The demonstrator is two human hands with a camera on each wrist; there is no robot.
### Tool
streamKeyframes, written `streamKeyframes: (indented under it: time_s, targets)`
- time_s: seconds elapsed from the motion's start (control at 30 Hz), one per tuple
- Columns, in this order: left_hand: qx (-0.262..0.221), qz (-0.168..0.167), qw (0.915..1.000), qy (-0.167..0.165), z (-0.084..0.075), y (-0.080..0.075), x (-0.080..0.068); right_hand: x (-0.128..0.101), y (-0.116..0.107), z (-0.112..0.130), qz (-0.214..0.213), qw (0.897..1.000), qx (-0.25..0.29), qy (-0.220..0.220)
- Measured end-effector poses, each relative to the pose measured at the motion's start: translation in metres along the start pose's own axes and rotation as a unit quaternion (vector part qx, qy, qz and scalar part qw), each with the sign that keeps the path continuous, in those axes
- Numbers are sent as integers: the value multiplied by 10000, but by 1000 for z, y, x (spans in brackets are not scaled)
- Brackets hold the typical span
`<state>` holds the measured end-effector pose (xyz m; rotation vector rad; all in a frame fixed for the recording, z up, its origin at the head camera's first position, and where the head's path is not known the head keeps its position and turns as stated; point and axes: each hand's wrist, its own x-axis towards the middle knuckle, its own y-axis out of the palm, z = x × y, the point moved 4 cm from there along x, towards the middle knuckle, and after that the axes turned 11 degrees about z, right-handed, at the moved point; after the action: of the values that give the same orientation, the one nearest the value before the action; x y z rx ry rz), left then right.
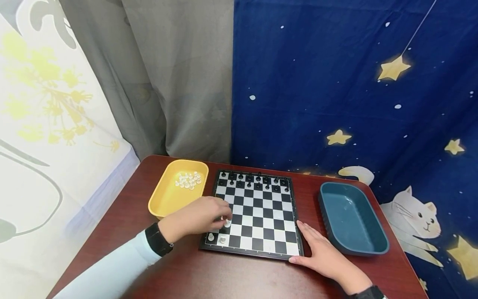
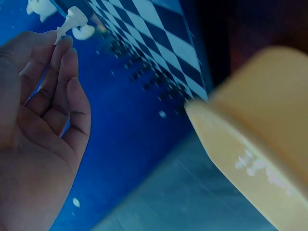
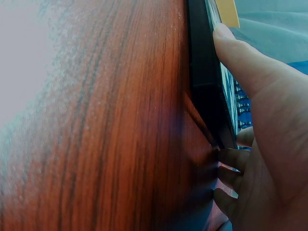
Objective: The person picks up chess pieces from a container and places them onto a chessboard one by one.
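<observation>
My left hand (image 1: 205,216) pinches a white chess piece (image 2: 73,19) between thumb and fingertips, over the near left part of the chessboard (image 1: 257,232). In the left wrist view the piece points away from the palm, its narrow end at the fingertips. Two other white pieces stand on the near left squares, one a white corner piece (image 1: 210,236), the other a white piece (image 1: 223,239) beside it. Black pieces (image 1: 258,177) fill the two far rows. My right hand (image 1: 321,253) rests at the board's near right corner, thumb on the front edge, fingers stretched along the right side.
A yellow tray (image 1: 160,201) with several white pieces (image 1: 188,180) lies left of the board. To the right stands a dark teal tray (image 1: 352,216) with nothing visible inside. Both trays and the board are on a reddish-brown table (image 1: 257,278), with curtains (image 1: 194,83) behind.
</observation>
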<state>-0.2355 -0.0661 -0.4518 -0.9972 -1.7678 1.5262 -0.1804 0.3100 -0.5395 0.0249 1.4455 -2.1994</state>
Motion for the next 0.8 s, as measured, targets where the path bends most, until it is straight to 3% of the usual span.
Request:
streamKeyframes:
  time_s: [0.33,0.8]
  targets:
    - [191,418,9979,448,-27,13,15,-1,0,2,25,9999,-96,-21]
    - [2,677,9966,463,-27,35,21,0,-1,0,9,9999,-107,-54]
